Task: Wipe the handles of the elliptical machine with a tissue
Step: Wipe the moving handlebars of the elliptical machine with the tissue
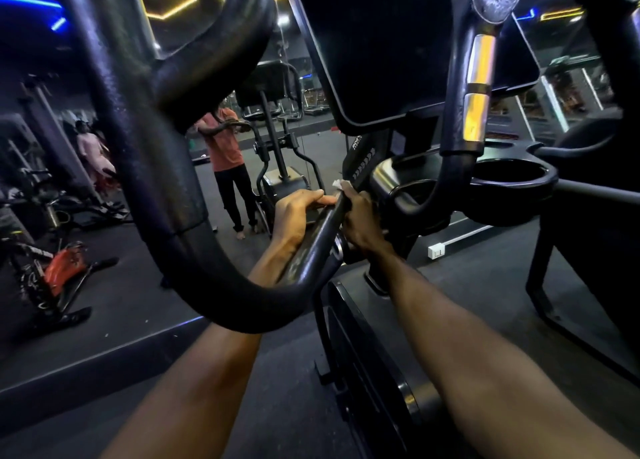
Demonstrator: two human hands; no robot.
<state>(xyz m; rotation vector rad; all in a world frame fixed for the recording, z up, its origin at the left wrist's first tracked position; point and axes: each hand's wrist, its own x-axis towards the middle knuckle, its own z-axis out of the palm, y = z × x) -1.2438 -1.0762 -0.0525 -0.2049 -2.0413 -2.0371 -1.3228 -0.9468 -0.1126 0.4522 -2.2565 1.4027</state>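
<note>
A thick black curved handle [145,167] of the elliptical machine loops down from the upper left and narrows into a bar [318,240] at the centre. My left hand [294,216] grips that bar from the left side. My right hand [360,219] closes on the bar from the right, pressing a small white tissue [341,184] against it; only a scrap of tissue shows above the fingers. A second handle [478,87] with shiny metal sensor strips rises at the upper right.
The dark console [381,60] hangs above the hands, with a round cup holder [512,178] to its right. A wall mirror on the left reflects a person in an orange shirt [225,143] and other gym machines. An orange exercise bike [65,268] stands lower left. Dark rubber floor lies below.
</note>
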